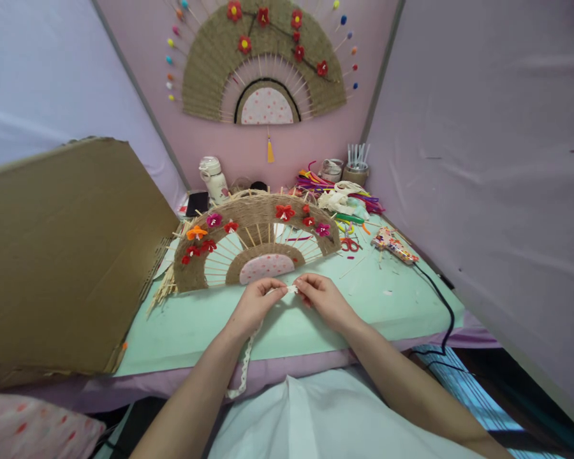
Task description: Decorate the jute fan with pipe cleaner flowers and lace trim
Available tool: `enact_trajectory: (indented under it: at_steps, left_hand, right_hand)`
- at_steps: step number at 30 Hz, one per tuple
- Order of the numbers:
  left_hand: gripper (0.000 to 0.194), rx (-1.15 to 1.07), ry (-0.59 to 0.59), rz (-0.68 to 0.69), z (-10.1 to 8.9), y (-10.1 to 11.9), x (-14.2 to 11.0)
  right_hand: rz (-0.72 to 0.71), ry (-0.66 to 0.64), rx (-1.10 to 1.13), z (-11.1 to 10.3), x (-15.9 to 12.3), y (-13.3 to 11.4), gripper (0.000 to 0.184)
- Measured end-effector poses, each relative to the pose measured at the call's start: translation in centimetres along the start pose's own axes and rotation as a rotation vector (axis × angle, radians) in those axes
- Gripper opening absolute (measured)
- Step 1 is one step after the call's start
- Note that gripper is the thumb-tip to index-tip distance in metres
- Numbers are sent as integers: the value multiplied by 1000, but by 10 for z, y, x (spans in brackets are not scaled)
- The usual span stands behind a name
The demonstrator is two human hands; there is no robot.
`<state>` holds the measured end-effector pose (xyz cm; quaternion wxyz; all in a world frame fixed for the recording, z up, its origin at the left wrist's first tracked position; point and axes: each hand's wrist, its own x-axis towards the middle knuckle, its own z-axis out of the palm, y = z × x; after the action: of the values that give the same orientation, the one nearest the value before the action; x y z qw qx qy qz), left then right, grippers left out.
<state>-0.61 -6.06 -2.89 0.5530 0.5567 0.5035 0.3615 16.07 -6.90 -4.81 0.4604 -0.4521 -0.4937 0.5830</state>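
Observation:
Both of my hands meet just above the front part of the table, pinching a strip of white lace trim [245, 364]. My left hand [261, 305] has thumb and fingers closed on it, and the lace hangs from below this hand past the table edge. With its fingertips, my right hand [321, 297] grips the short end of the same lace. Right behind them lies a twine-wrapped fan [268, 213] with thin sticks, red, pink and orange flowers, and a spotted half-round base [266, 268].
A floral glue gun [395, 245] with a black cord lies at right, near red scissors [349, 245]. Colourful pipe cleaners [316, 182], a white bottle [213, 180] and a phone [198, 203] are behind. Cardboard [67, 255] stands at left; a larger fan [263, 60] hangs on the wall.

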Motion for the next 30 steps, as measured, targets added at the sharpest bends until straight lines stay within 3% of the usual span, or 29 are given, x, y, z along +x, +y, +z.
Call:
enact_trajectory:
  at_steps: [7, 10, 14, 19, 25, 30]
  left_hand:
    - [27, -55, 39, -51, -7, -4, -3]
    - [30, -93, 123, -48, -20, -8, -6]
    - [32, -147, 258, -20, -37, -13, -11]
    - [34, -180, 279, -23, -42, -16, -13]
    - [32, -207, 254, 1, -44, -23, -10]
    - [31, -193, 261, 10, -44, -24, -11]
  right_hand:
    - [-46, 70, -119, -5, 2, 2, 32]
    - [-219, 212, -410, -16, 7, 0, 26]
    - [-467, 342, -990, -21, 19, -7, 14]
    - [-418, 314, -1348, -8, 36, -14, 18]
    - [-324, 286, -1406, -2, 44, -14, 19]
    - [-278, 360, -1355, -5, 42, -14, 17]
